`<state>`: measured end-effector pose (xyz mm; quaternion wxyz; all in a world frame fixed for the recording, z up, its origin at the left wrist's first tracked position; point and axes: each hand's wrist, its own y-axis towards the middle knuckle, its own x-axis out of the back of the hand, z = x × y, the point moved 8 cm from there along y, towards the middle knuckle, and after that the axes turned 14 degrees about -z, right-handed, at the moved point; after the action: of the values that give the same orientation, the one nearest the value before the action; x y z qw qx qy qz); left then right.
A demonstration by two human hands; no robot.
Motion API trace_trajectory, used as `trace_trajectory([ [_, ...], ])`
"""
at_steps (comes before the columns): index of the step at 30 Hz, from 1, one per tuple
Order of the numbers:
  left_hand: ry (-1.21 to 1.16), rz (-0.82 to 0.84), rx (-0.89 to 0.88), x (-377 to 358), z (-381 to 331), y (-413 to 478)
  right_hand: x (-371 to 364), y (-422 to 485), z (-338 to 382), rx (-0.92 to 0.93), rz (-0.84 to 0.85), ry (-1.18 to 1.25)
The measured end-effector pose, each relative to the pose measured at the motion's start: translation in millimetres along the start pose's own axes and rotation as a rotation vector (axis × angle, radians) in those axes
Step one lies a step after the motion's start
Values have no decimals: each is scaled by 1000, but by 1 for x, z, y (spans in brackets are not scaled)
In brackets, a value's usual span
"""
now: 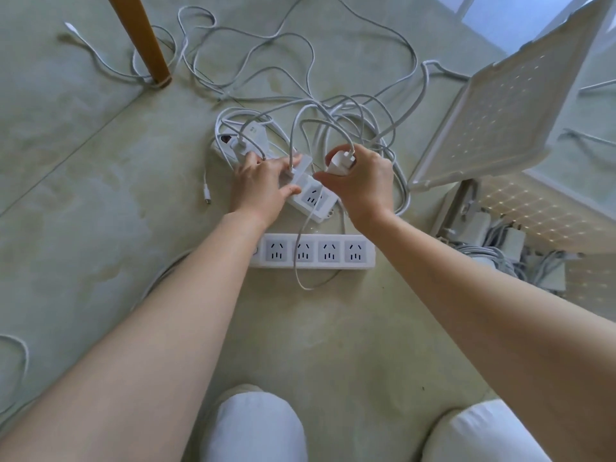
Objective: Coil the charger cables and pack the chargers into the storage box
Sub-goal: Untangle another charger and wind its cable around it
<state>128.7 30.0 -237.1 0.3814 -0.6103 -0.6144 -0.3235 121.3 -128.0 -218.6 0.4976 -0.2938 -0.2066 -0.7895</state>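
My right hand (363, 185) holds a small white charger plug (341, 161) just above the floor, its white cable (320, 123) arching up and away. My left hand (260, 185) rests flat on a white power strip (313, 198), fingers straight, beside another charger (296, 165) plugged into it. A further white charger (255, 135) sits plugged in at the strip's far end. The storage box (466, 225) stands at the right with its lid (500, 105) raised; several coiled chargers (510, 248) lie inside.
A second white power strip (313, 251) lies nearer me on the pale green floor. Loose white cables (253, 51) sprawl across the floor beyond, around a wooden furniture leg (143, 38). My knees in white trousers (256, 428) are at the bottom edge.
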Motion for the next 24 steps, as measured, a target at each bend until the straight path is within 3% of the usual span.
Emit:
trace_trajectory([
  [5, -73, 128, 79, -7, 1, -5, 23, -2, 24, 6, 10, 60],
  [9, -143, -37, 178, 21, -6, -9, 49, -2, 46, 43, 23, 55],
  [12, -328, -104, 173, 47, -37, -20, 63, -9, 57, 16, 63, 30],
  [17, -665, 186, 154, 63, -108, -58, 88, -32, 67, -98, 140, -22],
  [21, -623, 375, 98, 74, -125, -93, 98, -54, 61, -376, 287, 44],
  [24, -520, 383, 0, 87, -129, -114, 111, -73, 76, -375, 388, 73],
])
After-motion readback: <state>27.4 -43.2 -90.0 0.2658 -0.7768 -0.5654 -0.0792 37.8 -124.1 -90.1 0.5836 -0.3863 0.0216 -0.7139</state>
